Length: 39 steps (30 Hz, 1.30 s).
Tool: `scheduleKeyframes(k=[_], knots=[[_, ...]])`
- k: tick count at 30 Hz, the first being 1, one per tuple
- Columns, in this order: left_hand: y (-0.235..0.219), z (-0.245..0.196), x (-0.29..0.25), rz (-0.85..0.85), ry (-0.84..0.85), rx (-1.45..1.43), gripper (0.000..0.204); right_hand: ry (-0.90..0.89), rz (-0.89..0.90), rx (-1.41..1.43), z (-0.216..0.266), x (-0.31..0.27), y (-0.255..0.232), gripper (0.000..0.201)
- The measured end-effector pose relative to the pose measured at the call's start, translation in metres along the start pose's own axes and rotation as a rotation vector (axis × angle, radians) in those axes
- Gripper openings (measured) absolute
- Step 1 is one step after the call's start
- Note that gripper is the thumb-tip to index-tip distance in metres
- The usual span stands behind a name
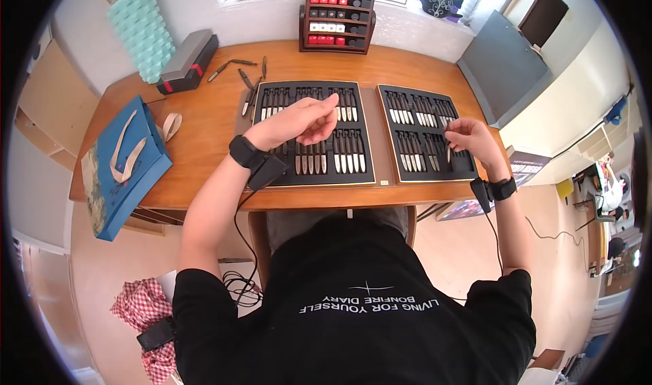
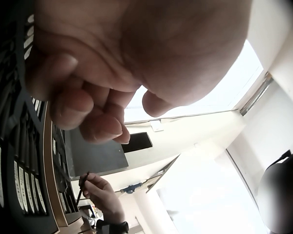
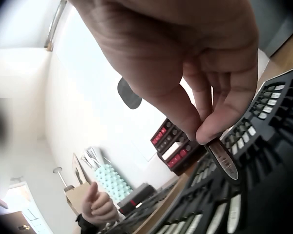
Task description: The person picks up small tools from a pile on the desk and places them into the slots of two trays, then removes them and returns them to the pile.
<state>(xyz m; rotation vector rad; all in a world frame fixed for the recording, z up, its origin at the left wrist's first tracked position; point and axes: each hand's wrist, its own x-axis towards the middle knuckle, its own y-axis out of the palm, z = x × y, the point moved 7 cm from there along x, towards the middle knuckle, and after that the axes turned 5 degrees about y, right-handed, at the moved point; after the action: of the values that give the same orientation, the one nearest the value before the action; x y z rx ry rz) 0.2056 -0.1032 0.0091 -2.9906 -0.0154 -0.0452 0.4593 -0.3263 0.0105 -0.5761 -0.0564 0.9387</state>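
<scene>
Between thumb and fingertips, my right hand (image 1: 470, 139) pinches a slim dark stick with a flat, oval, lettered metal end (image 3: 223, 160). It hangs tilted over the lower right part of the right black tray (image 1: 426, 176), whose slots hold rows of similar sticks with pale ends (image 1: 411, 161). My left hand (image 1: 302, 119) hovers over the left black tray (image 1: 370, 137), with fingers loosely curled and nothing held. More pale-ended sticks (image 1: 348, 161) fill that tray in rows, some hidden behind the hand. In the left wrist view, the left fingers (image 2: 102, 129) hang relaxed beside the tray.
Loose dark sticks (image 1: 246, 79) lie on the wooden desk (image 1: 224, 52) behind the left tray. A small rack (image 1: 337, 20) with red, black and white pieces stands at the back. A grey box (image 1: 190, 62) and a blue bag (image 1: 125, 168) are on the left. A grey panel (image 1: 506, 66) leans at the right.
</scene>
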Motion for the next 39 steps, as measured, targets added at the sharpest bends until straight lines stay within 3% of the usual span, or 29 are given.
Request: scheduleKeyframes(k=[4,13,15,16,18,19,21,26,29,33,39], knots=[[-0.002,0.006,0.002,-0.01,-0.01,-0.026,0.06,0.0,-0.045,-0.018,-0.019,0.006,0.013,0.016],[-0.001,0.003,0.001,-0.001,0.015,-0.025,0.06,-0.04,-0.171,-0.28,-0.004,-0.01,0.031,0.01],[-0.002,0.003,0.0,-0.005,0.01,-0.027,0.06,-0.233,-0.277,-0.586,0.013,-0.018,0.033,0.008],[-0.002,0.004,0.001,-0.004,0.011,-0.023,0.06,-0.236,-0.28,-0.584,0.013,-0.02,0.033,0.008],[-0.002,0.005,0.002,0.004,0.033,-0.07,0.058,-0.464,-0.286,-0.809,0.026,-0.028,0.044,0.011],[-0.003,0.006,0.002,0.006,0.026,-0.068,0.058,-0.461,-0.285,-0.802,0.027,-0.03,0.046,0.011],[-0.002,0.004,0.001,-0.009,0.008,-0.014,0.06,-0.443,-0.235,-1.048,0.026,-0.035,0.058,0.012],[-0.003,0.0,0.0,-0.022,0.008,0.012,0.061,-0.43,-0.174,-0.885,0.026,-0.036,0.044,0.015],[-0.004,0.001,0.002,-0.01,0.025,-0.007,0.061,-0.376,-0.088,-0.795,0.02,-0.042,0.038,0.031],[-0.004,0.001,0.002,-0.01,0.019,0.003,0.06,-0.421,-0.11,-0.809,0.027,-0.051,0.043,0.033],[-0.003,0.002,0.001,-0.012,0.026,-0.066,0.056,-0.338,-0.178,-0.906,0.026,-0.056,0.044,0.036]])
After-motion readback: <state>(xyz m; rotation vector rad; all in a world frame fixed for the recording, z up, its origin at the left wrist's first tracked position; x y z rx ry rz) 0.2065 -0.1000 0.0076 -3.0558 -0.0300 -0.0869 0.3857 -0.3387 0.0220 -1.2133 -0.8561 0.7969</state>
